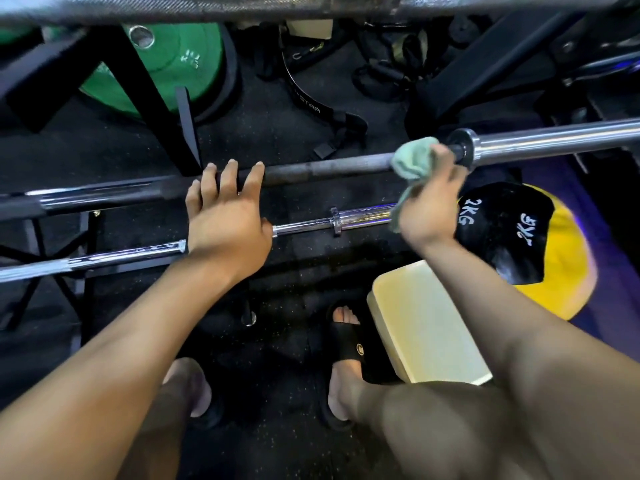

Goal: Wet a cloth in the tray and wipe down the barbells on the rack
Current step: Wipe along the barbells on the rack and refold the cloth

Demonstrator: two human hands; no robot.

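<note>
A dark barbell point(329, 168) lies across the rack at mid-height, with a chrome sleeve at its right end. My right hand point(433, 206) grips a pale green cloth point(414, 161) and presses it round the bar just left of the collar. My left hand point(225, 216) rests on the same bar further left, fingers straight over its top. A thinner chrome barbell point(363, 218) runs below, partly hidden by both hands. Another bar point(311, 5) crosses the top edge, blurred. The cream tray point(426, 323) sits on the floor by my right foot.
A black and yellow 2 kg ball point(526, 244) lies right of the tray. A green weight plate point(166, 67) leans behind the black rack frame point(187, 129). Straps and a belt point(311, 105) litter the dark rubber floor. My sandalled feet stand below the bars.
</note>
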